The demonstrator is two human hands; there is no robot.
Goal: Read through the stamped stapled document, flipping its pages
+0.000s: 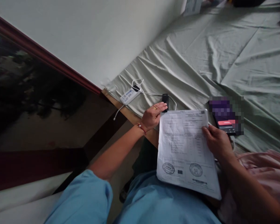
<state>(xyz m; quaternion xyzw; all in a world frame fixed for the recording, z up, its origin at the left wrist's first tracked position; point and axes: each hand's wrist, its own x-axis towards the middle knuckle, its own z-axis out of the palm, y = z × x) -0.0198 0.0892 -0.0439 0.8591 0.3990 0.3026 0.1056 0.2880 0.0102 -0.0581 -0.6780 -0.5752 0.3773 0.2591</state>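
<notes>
A stamped, printed document (183, 149) is held up over my lap. My right hand (218, 141) grips its right edge, thumb on the front and the other fingers hidden behind. To the left of the sheet's top edge, my left hand (151, 116) has its fingers stretched out. Their tips touch a small black oblong device (165, 100) lying on the pale green cloth. What exactly this device is, I cannot tell. A red bracelet and a ring are on the left arm and hand.
The pale green cloth (193, 68) is wrinkled. A white labelled box-like block (130, 95) with a white cable (151, 93) lies near the table edge. A phone (224, 116), partly blurred, lies by my right hand. Pink fabric (266, 168) is bunched at right.
</notes>
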